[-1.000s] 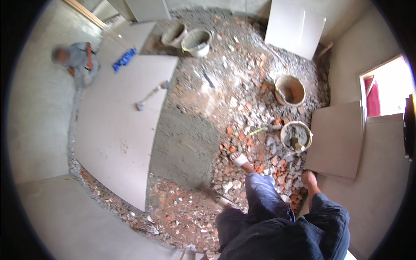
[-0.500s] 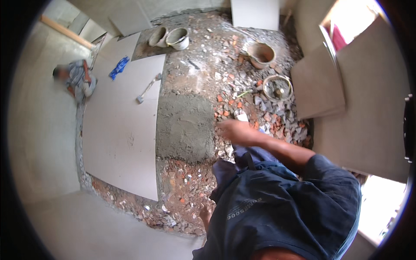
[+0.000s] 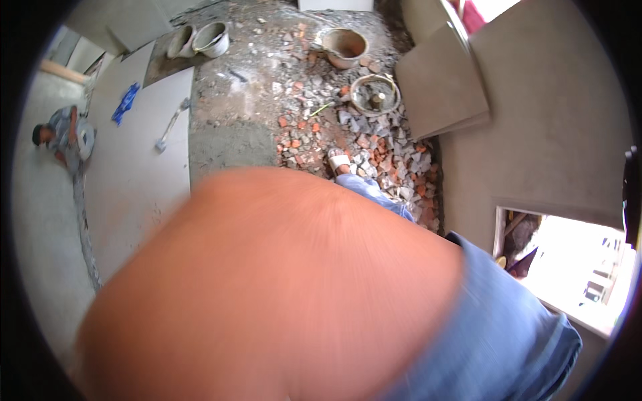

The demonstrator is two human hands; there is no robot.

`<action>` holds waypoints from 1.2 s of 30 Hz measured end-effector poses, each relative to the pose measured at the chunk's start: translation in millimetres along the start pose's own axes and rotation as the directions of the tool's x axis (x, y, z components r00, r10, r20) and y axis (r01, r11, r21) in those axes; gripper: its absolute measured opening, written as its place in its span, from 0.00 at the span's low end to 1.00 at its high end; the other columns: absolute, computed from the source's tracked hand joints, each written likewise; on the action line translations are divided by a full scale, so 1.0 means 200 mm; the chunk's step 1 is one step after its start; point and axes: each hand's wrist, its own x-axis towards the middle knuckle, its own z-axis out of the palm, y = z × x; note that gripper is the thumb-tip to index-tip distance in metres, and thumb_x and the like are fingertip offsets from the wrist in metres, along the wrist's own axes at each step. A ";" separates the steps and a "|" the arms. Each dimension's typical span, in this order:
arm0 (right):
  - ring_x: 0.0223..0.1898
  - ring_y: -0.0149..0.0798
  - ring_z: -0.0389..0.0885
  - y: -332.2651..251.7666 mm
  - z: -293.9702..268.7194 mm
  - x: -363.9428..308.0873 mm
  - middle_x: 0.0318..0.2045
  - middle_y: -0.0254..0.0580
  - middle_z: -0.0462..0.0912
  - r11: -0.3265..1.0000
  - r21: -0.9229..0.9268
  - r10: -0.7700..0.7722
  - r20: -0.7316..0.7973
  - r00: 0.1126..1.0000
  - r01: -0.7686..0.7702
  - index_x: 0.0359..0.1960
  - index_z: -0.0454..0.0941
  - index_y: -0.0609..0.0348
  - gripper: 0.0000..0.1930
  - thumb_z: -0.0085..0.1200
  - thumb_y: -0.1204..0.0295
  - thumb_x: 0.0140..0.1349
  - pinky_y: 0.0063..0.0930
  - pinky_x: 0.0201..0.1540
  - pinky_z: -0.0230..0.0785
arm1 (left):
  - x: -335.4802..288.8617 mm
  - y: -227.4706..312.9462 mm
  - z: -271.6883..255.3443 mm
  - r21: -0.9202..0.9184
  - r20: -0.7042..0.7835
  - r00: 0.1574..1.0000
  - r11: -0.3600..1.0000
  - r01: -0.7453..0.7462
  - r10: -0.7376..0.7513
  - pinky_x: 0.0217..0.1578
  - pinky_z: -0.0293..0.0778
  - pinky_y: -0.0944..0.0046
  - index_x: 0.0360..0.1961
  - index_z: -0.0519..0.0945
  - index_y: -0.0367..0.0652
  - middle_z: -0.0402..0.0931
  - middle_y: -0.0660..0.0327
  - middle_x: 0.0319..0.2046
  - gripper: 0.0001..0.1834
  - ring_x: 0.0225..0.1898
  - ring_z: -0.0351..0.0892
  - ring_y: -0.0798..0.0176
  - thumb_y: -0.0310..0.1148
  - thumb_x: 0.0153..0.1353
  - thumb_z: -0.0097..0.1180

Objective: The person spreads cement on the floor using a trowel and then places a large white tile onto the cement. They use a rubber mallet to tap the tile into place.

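My bare right arm (image 3: 287,267), bent and blurred, fills the lower middle very close up. A blue sleeve (image 3: 488,321) covers its upper part at the right. Neither my right hand nor my left hand shows. Behind the arm, a patch of wet grey mortar (image 3: 234,147) lies beside large pale floor tiles (image 3: 140,180); its near part is hidden. On the tiles rest a mallet-like tool (image 3: 174,125) and a crumpled blue cloth or bag (image 3: 126,103). My foot in a white sandal (image 3: 339,159) stands on rubble by the mortar.
Broken brick and stone (image 3: 374,147) cover the floor at the right. Two pale buckets (image 3: 211,41) stand at the back, with a brown bucket (image 3: 344,50) and a rubble-filled basin (image 3: 374,95) farther right. Slabs (image 3: 441,80) lean on the wall. Another person (image 3: 70,137) crouches at the left.
My right arm has come up close, covering the lower scene, and its hand has left the view. The view has shifted, so the floor and buckets appear farther left and higher.
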 end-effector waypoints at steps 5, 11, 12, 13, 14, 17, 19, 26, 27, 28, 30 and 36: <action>0.51 0.47 0.76 0.41 0.54 -1.06 0.47 0.46 0.79 0.866 0.113 0.498 -0.289 0.817 -0.488 0.44 0.79 0.51 0.15 0.51 0.67 0.54 0.42 0.48 0.71 | 0.08 0.19 0.30 -0.046 0.084 0.996 0.999 -0.009 0.013 0.27 0.72 0.57 0.48 0.71 0.40 0.76 0.50 0.33 0.17 0.30 0.79 0.52 0.39 0.62 0.44; 0.38 0.55 0.80 -0.03 0.96 -3.11 0.33 0.54 0.81 -0.258 0.074 0.956 -0.121 -0.266 -0.963 0.38 0.77 0.59 0.13 0.44 0.65 0.58 0.45 0.40 0.73 | 0.07 0.21 0.11 -0.007 0.014 0.998 0.998 0.065 -0.065 0.27 0.72 0.59 0.50 0.70 0.38 0.76 0.51 0.34 0.19 0.30 0.79 0.54 0.40 0.63 0.43; 0.39 0.56 0.80 -0.19 0.90 -3.35 0.34 0.57 0.80 -0.433 0.099 0.899 -0.025 -0.438 -0.896 0.38 0.76 0.61 0.14 0.44 0.64 0.59 0.45 0.43 0.72 | 0.05 0.21 0.08 0.002 0.003 0.996 0.996 0.085 -0.085 0.26 0.72 0.59 0.50 0.69 0.38 0.76 0.51 0.35 0.20 0.30 0.79 0.54 0.40 0.63 0.43; 0.40 0.55 0.79 -0.35 0.83 -3.55 0.36 0.58 0.80 -0.547 0.224 0.827 -0.004 -0.562 -0.807 0.39 0.77 0.61 0.14 0.44 0.65 0.57 0.45 0.46 0.71 | 0.04 0.21 0.06 0.008 -0.013 0.994 0.994 0.106 -0.105 0.26 0.72 0.60 0.51 0.69 0.37 0.76 0.51 0.35 0.20 0.30 0.79 0.55 0.40 0.63 0.43; 0.42 0.55 0.79 -0.51 0.77 -3.70 0.39 0.57 0.80 -0.660 0.308 0.707 -0.053 -0.705 -0.685 0.38 0.78 0.60 0.15 0.44 0.65 0.57 0.46 0.47 0.70 | 0.03 0.22 0.04 0.020 -0.028 0.991 0.992 0.128 -0.128 0.26 0.71 0.60 0.51 0.69 0.37 0.76 0.51 0.35 0.20 0.30 0.79 0.55 0.40 0.63 0.43; 0.45 0.57 0.78 -0.75 0.62 -4.08 0.40 0.58 0.79 -0.758 0.326 0.508 -0.246 -0.825 -0.564 0.37 0.79 0.60 0.17 0.43 0.61 0.57 0.46 0.50 0.69 | 0.02 0.33 0.01 0.046 -0.071 0.979 0.980 0.192 -0.189 0.26 0.71 0.61 0.52 0.68 0.36 0.76 0.51 0.36 0.21 0.30 0.79 0.56 0.41 0.64 0.43; 0.45 0.58 0.78 -0.78 0.54 -4.31 0.40 0.59 0.79 -0.790 0.413 0.358 -0.289 -0.888 -0.453 0.36 0.79 0.60 0.17 0.43 0.61 0.57 0.47 0.50 0.68 | 0.03 0.49 0.00 0.061 -0.111 0.965 0.967 0.247 -0.239 0.26 0.71 0.62 0.52 0.68 0.36 0.76 0.52 0.37 0.22 0.30 0.79 0.56 0.41 0.64 0.43; 0.48 0.58 0.75 -0.39 -0.05 -5.09 0.46 0.56 0.77 -0.820 0.408 0.244 -0.386 -0.889 -0.402 0.48 0.75 0.57 0.20 0.46 0.59 0.59 0.48 0.52 0.67 | 0.10 1.27 0.24 0.036 -0.269 0.929 0.962 0.272 -0.253 0.24 0.70 0.63 0.54 0.66 0.35 0.75 0.52 0.38 0.24 0.31 0.78 0.57 0.43 0.64 0.42; 0.48 0.57 0.74 -0.32 -0.15 -5.20 0.46 0.55 0.77 -0.822 0.391 0.234 -0.430 -0.872 -0.414 0.48 0.75 0.57 0.19 0.47 0.59 0.59 0.47 0.52 0.67 | 0.11 1.33 0.34 0.005 -0.253 0.951 0.983 0.183 -0.176 0.23 0.70 0.62 0.55 0.66 0.35 0.75 0.53 0.37 0.24 0.31 0.78 0.57 0.43 0.64 0.42; 0.49 0.56 0.74 -0.26 -0.24 -5.31 0.47 0.54 0.76 -0.831 0.360 0.222 -0.486 -0.845 -0.425 0.48 0.75 0.57 0.19 0.48 0.60 0.59 0.47 0.53 0.66 | 0.09 1.38 0.43 0.015 -0.235 0.952 0.979 0.203 -0.194 0.23 0.70 0.62 0.54 0.67 0.34 0.76 0.52 0.35 0.26 0.31 0.79 0.56 0.45 0.63 0.44; 0.50 0.54 0.74 -0.15 -0.35 -5.50 0.48 0.54 0.76 -0.844 0.309 0.193 -0.588 -0.785 -0.439 0.49 0.74 0.57 0.20 0.50 0.61 0.58 0.47 0.54 0.65 | 0.03 1.43 0.57 0.102 -0.250 0.917 0.933 0.344 -0.311 0.23 0.70 0.62 0.53 0.67 0.34 0.75 0.52 0.35 0.26 0.30 0.79 0.57 0.46 0.63 0.45; 0.54 0.52 0.71 -0.11 -0.32 -6.02 0.53 0.51 0.73 -0.944 0.217 0.071 -0.604 -0.794 -0.250 0.51 0.73 0.59 0.23 0.52 0.60 0.56 0.47 0.58 0.61 | -0.23 1.50 0.71 0.341 -0.159 0.878 0.809 0.479 -0.452 0.24 0.72 0.62 0.49 0.70 0.33 0.75 0.52 0.34 0.26 0.29 0.79 0.57 0.47 0.62 0.47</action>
